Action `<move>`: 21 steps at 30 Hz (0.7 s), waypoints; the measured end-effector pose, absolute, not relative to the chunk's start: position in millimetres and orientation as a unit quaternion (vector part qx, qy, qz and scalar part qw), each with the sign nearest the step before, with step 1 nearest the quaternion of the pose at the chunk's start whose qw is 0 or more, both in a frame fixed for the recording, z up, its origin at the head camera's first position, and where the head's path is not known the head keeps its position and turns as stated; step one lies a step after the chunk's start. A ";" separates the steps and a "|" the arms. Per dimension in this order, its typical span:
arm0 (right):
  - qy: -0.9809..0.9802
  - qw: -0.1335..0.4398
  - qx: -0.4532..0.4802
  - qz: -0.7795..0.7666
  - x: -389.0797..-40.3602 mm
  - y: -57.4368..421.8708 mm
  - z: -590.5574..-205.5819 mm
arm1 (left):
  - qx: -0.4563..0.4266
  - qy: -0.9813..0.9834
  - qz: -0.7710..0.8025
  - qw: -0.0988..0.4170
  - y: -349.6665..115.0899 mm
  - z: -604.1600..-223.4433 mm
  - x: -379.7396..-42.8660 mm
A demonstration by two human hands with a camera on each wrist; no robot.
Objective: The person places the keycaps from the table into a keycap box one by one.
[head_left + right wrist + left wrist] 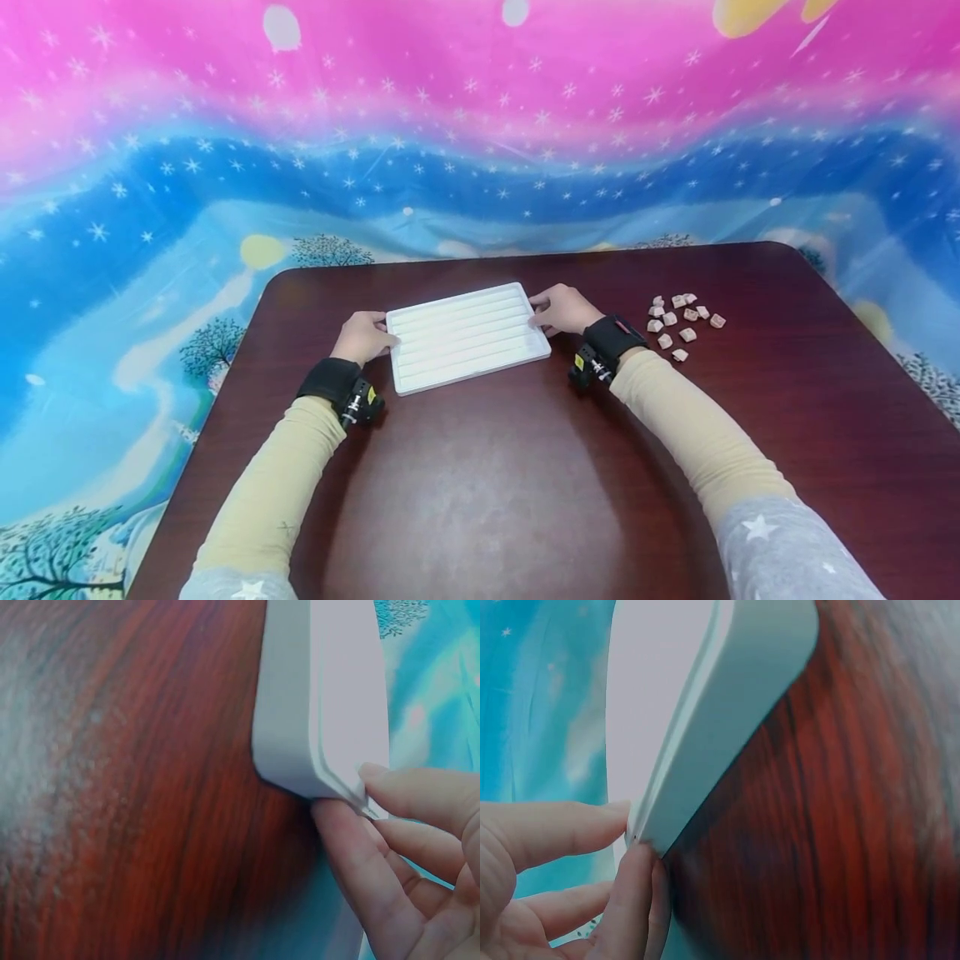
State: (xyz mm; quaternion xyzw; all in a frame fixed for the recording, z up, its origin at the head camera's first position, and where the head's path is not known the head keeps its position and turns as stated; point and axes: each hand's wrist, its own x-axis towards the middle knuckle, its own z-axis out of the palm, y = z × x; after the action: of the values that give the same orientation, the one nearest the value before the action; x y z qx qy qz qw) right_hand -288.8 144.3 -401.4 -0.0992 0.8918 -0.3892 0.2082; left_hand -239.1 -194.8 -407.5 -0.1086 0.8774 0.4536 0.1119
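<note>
Here, left hand (pixel 363 337), right hand (pixel 566 310) pinch white tray (pixel 470 338) at opposite ends; marks on pale blocks (pixel 691 315) illegible.

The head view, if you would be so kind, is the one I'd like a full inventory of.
Tray: one, white, held at both ends near the table's far edge
Small pieces: about a dozen, pale, scattered right of the tray
Table: one, dark reddish-brown, below
Backdrop: one, mostly pink and blue, behind the table
Wristbands: two, black, one per wrist
Sleeves: two, pale yellow and grey, on the arms
Left grip: one, bare, tray's left end
Right grip: one, bare, tray's right end
</note>
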 end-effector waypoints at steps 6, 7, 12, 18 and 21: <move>0.875 0.217 -0.083 -0.425 -290.2 152.6 -402.8 | -0.100 0.868 0.472 0.119 -192.5 -405.9 -237.4; 0.873 0.218 -0.080 -0.428 -290.5 153.8 -403.4 | -0.099 0.867 0.474 0.119 -192.4 -405.2 -236.7; 0.870 0.230 -0.074 -0.431 -290.9 160.1 -404.2 | -0.100 0.858 0.488 0.126 -189.9 -403.3 -235.7; 0.868 0.231 -0.075 -0.433 -286.3 169.8 -403.0 | -0.086 0.859 0.486 0.133 -182.6 -405.6 -237.3; 0.869 0.234 -0.068 -0.431 -284.4 174.4 -403.7 | -0.082 0.865 0.476 0.136 -177.4 -406.9 -236.7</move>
State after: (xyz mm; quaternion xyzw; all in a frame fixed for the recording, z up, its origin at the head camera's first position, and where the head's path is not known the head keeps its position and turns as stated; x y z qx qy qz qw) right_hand -284.4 174.4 -403.7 -0.0676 0.8687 -0.4312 0.2342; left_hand -236.7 -177.4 -406.9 -0.0821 0.8651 0.4758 0.1360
